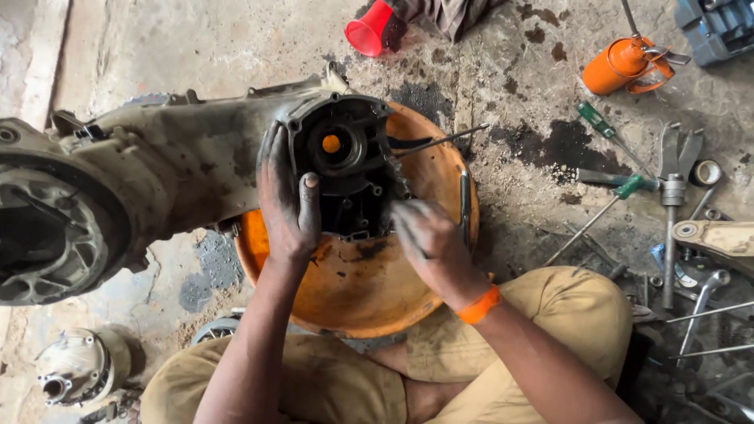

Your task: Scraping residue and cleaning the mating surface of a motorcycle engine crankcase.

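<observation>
So the person is squatting on the stained concrete floor [503,94] with a big scooter engine casing [181,165] lying across an orange basin [369,290], its open round end sitting over the basin's far rim. The left hand [289,200] is lying flat against the left edge of that open housing [345,157], fingers together and pressing on the rim. The right hand [428,239] is working at the lower right edge with fingers curled, though it's blurred, so I can't tell if it's pinching anything. My guess is this lump is heavy cast metal, totally rigid, and slick with oil and grime, so the outer rim and the thick arm of the casing look like the sane places to grip, not the inner bits around the orange-centred hub [331,144]. No readable labels showing. Container-wise: an orange oil can [624,63] is lying top right, a red plastic funnel [369,30] is tipped over at top centre, green-handled screwdrivers [620,157] are scattered to the right, and a small round cover [78,365] is sitting bottom left.
</observation>
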